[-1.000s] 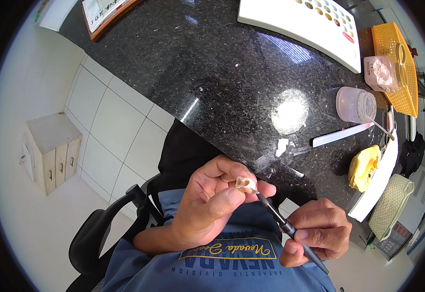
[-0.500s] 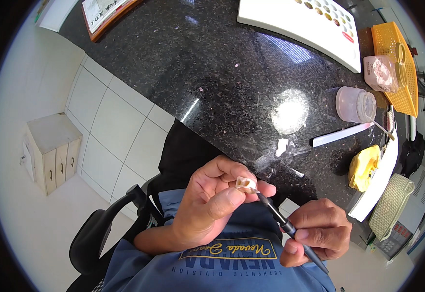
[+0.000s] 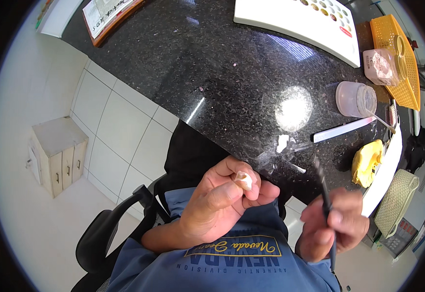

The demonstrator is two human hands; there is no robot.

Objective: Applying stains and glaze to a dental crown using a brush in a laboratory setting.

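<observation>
My left hand (image 3: 207, 207) pinches a small cream-white, tooth-like piece (image 3: 243, 180) between thumb and fingertips, just off the table's near edge. The other fingers curl loosely behind it. To its right, my right hand (image 3: 336, 224) is closed around a slim dark pen-shaped tool (image 3: 326, 202) with a narrow tip. That tool stands nearly upright in the picture, its tip over the table's edge and apart from the piece. Motion blurs the right hand and the tool's tip.
On the speckled black table (image 3: 173, 63) lie white scraps (image 3: 282, 143), a white stick (image 3: 341, 131) and a yellow lump (image 3: 367, 163). A translucent jar (image 3: 351, 99), a pink-filled jar (image 3: 380, 66), an orange basket (image 3: 385, 36) and a white palette (image 3: 290, 19) stand beyond. A chair armrest (image 3: 115, 209) is at left.
My right hand has drawn the tool away from the piece, to the right, and turned its tip upward in the picture. My left hand has tilted the piece, hiding its hollow.
</observation>
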